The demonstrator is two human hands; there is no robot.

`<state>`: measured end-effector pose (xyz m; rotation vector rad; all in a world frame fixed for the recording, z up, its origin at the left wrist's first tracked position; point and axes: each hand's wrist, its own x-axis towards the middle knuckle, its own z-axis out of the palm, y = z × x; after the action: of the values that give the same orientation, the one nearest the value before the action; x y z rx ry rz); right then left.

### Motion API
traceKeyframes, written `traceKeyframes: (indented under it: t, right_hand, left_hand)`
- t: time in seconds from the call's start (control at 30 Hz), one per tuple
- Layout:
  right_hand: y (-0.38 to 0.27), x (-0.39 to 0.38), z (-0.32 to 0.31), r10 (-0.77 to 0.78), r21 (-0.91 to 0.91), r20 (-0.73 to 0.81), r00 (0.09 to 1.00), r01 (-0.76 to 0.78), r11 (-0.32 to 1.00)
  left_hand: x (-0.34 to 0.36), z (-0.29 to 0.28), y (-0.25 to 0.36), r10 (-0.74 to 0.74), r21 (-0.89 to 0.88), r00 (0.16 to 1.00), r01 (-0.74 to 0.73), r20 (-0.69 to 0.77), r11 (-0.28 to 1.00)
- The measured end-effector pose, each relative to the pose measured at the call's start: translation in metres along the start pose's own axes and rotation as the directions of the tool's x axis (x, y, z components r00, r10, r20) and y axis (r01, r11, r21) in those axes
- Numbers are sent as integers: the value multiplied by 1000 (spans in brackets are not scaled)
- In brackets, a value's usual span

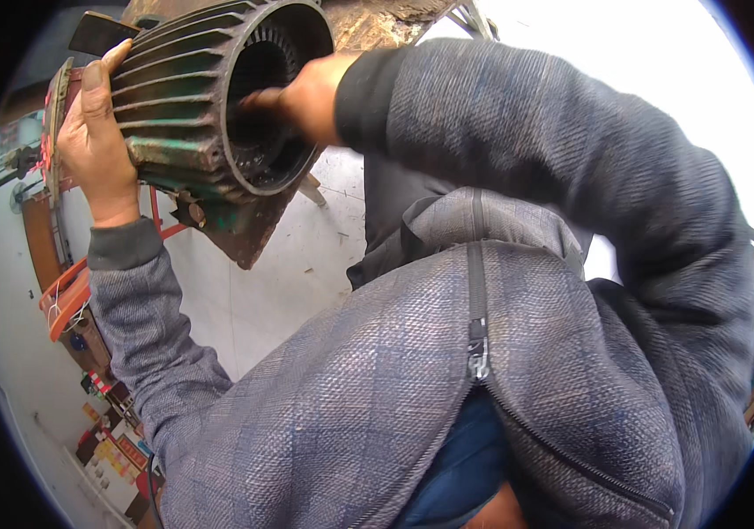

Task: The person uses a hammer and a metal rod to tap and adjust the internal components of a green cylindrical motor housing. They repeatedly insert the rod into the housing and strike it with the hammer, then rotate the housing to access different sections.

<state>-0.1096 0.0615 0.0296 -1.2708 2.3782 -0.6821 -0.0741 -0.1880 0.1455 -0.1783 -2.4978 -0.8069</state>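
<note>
A weathered, finned cylindrical metal motor housing point(174, 97), dark with green paint traces, lies tilted at upper left, its round open end toward the right. My left hand point(95, 141) grips its left end, thumb up against the fins. My right hand point(311, 101) reaches into the bore point(262, 137) from the right, a finger extended toward the slotted inner ring point(262, 48). Its fingers are blurred and partly hidden, so what they touch is unclear. A reddish plate or flange point(58, 101) is at the housing's left end.
A rusty board or plate point(253, 229) shows beneath the housing, with a worn surface point(377, 26) behind it. An orange metal frame point(64, 300) stands at left. Assorted small items point(121, 441) sit along the far lower left. A pale floor point(218, 317) shows below.
</note>
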Motion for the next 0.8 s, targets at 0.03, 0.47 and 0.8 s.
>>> traceKeyframes:
  t: [0.03,0.47,0.8]
  right_hand:
    - [8,-3,-18,61,-14,124,990,-60,998]
    - [42,-37,-16,-224,-98,-78,971,216,971]
    - [46,-45,-2,-201,93,-90,975,209,973]
  left_hand:
    - [0,0,1,59,22,998,-59,-5,998]
    - [1,1,0,50,62,999,-49,-20,997]
    - [-5,-2,3,66,102,998,-66,-5,993]
